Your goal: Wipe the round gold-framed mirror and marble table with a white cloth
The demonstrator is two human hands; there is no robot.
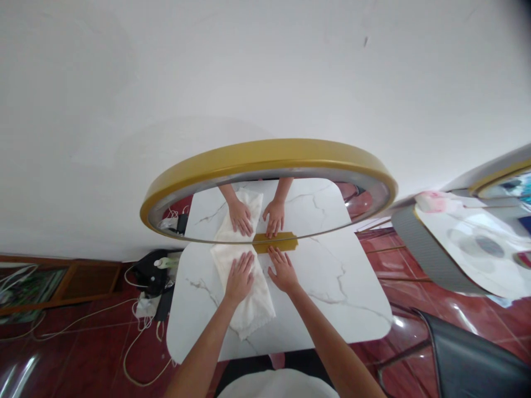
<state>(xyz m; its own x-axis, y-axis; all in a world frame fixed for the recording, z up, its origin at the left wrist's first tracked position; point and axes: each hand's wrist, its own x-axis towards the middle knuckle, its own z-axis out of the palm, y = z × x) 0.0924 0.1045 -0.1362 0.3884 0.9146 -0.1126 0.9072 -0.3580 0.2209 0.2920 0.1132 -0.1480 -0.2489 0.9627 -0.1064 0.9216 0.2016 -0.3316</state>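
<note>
I find the left hand (239,276) flat on the cloth (254,312), the right hand (284,271) spread at the gold base (286,245), neither gripping; pushing could shift the mirror (269,190); dragging could bunch cloth.

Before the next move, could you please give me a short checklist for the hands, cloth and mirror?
1. Left hand resting on the white cloth: ok.
2. Right hand at the gold base: ok, fingertips appear to touch it.
3. White cloth smooth: not ok, creased.
4. White cloth within the edges of the marbled table: ok.
5. Mirror firmly fixed to the gold base: cannot tell.
</note>
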